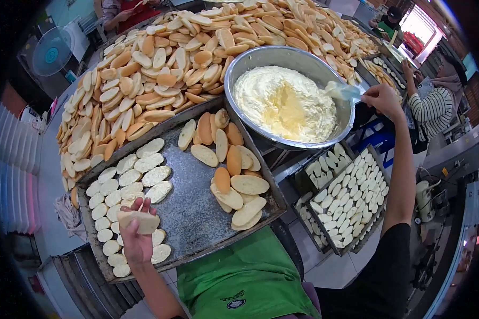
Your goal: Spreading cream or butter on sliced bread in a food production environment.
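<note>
My left hand (137,239) holds a slice of bread (141,221) over the left part of a metal baking tray (195,207). Rows of slices coated with pale cream (147,162) lie beneath and beyond it. On the tray's right side sit loose uncoated bread slices (249,184), some with brown crust upward. My right hand (383,99) grips a spatula (345,91) by its end, at the right rim of a large steel bowl (349,127). Cream touches the spatula's blade. Whipped pale cream (259,83) fills much of the bowl, with a yellower hollow (285,107) in the middle.
A large heap of bread slices (167,79) covers the table behind the tray. Stacked trays of coated slices (349,199) stand low at the right. A person in a striped sleeve (433,105) works at the right; others are farther back. A fan (52,52) stands at the left.
</note>
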Action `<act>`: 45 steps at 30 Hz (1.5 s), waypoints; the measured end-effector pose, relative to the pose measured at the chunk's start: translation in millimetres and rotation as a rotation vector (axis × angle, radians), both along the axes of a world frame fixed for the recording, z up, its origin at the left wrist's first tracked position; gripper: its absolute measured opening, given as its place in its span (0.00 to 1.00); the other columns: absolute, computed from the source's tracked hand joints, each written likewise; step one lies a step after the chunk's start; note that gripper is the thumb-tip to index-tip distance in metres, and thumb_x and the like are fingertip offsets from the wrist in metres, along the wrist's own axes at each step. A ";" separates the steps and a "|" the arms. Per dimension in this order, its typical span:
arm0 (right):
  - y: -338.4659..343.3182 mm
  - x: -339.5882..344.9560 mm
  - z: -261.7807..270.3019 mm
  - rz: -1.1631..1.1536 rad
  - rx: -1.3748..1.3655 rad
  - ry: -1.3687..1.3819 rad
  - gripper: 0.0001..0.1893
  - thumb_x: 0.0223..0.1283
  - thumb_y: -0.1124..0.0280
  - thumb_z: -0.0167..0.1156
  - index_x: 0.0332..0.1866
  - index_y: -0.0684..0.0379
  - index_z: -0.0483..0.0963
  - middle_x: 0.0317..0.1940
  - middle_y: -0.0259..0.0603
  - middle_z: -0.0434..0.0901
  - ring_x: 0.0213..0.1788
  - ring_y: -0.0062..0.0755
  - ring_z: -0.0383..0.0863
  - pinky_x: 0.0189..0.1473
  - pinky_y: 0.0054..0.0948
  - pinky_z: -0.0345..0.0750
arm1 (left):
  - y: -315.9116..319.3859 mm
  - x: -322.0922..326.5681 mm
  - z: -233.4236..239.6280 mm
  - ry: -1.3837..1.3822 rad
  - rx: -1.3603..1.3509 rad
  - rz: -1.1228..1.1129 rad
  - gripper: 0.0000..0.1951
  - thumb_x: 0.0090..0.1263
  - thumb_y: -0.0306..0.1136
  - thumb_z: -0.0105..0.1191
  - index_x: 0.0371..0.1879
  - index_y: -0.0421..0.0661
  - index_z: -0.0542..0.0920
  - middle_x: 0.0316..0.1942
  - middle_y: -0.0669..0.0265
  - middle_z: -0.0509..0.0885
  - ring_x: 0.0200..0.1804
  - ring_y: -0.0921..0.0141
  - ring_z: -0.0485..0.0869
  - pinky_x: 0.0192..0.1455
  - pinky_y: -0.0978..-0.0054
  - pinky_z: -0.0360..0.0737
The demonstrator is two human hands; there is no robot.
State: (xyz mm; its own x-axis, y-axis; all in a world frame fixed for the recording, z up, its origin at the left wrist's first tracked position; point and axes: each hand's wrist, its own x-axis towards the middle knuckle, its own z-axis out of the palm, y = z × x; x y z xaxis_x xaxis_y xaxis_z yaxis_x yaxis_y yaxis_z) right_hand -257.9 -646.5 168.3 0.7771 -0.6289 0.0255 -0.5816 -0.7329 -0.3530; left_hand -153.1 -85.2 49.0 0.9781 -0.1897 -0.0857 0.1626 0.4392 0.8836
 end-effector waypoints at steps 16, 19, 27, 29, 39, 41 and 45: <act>17.2 -2.8 6.5 0.166 -0.665 0.357 0.07 0.38 0.70 0.64 0.21 0.62 0.78 0.21 0.43 0.80 0.30 0.39 0.81 0.34 0.33 0.75 | -2.9 -22.1 -24.6 0.459 -0.328 -0.190 0.23 0.72 0.41 0.37 0.61 0.40 0.58 0.56 0.50 0.68 0.54 0.59 0.74 0.54 0.56 0.75; 23.1 -18.0 19.2 0.222 0.006 0.323 0.11 0.39 0.69 0.66 0.27 0.65 0.79 0.20 0.42 0.80 0.24 0.28 0.79 0.30 0.24 0.74 | 2.7 -24.5 -24.2 0.504 -0.460 -0.266 0.25 0.73 0.42 0.33 0.64 0.41 0.54 0.63 0.46 0.58 0.62 0.52 0.65 0.60 0.46 0.66; -77.5 -37.8 -50.7 -0.053 -0.346 -0.191 0.12 0.44 0.64 0.65 0.31 0.61 0.80 0.23 0.42 0.81 0.26 0.30 0.81 0.32 0.27 0.75 | 2.5 -30.6 -24.0 0.483 -0.548 -0.389 0.28 0.72 0.44 0.36 0.67 0.47 0.47 0.66 0.48 0.54 0.63 0.51 0.62 0.62 0.45 0.63; -84.1 -51.5 -68.3 -0.078 -0.284 -0.213 0.11 0.44 0.65 0.65 0.31 0.61 0.80 0.23 0.42 0.81 0.25 0.29 0.81 0.32 0.26 0.74 | 4.8 -32.1 -26.3 0.472 -0.568 -0.380 0.29 0.71 0.44 0.37 0.67 0.47 0.46 0.65 0.48 0.55 0.63 0.51 0.63 0.61 0.45 0.64; 58.9 -113.7 -111.0 -0.079 -0.122 -0.443 0.07 0.46 0.71 0.66 0.31 0.62 0.81 0.21 0.39 0.81 0.22 0.22 0.78 0.28 0.20 0.72 | 9.3 -35.5 -38.9 0.478 -0.564 -0.333 0.31 0.67 0.41 0.46 0.66 0.48 0.49 0.63 0.49 0.59 0.61 0.52 0.66 0.60 0.49 0.69; 105.8 -100.5 -108.5 -0.097 -0.026 -0.429 0.08 0.46 0.71 0.66 0.31 0.63 0.80 0.21 0.41 0.81 0.22 0.22 0.79 0.28 0.20 0.72 | 6.9 -35.2 -38.3 0.446 -0.521 -0.347 0.32 0.67 0.41 0.46 0.66 0.46 0.49 0.62 0.49 0.59 0.61 0.52 0.66 0.60 0.49 0.69; 151.8 -60.2 -91.7 -0.105 0.318 -0.372 0.09 0.47 0.70 0.65 0.33 0.64 0.80 0.18 0.40 0.80 0.19 0.20 0.76 0.25 0.21 0.72 | 8.5 -39.0 -38.8 0.316 -0.364 -0.376 0.33 0.65 0.42 0.48 0.64 0.40 0.51 0.61 0.49 0.62 0.61 0.52 0.66 0.60 0.52 0.70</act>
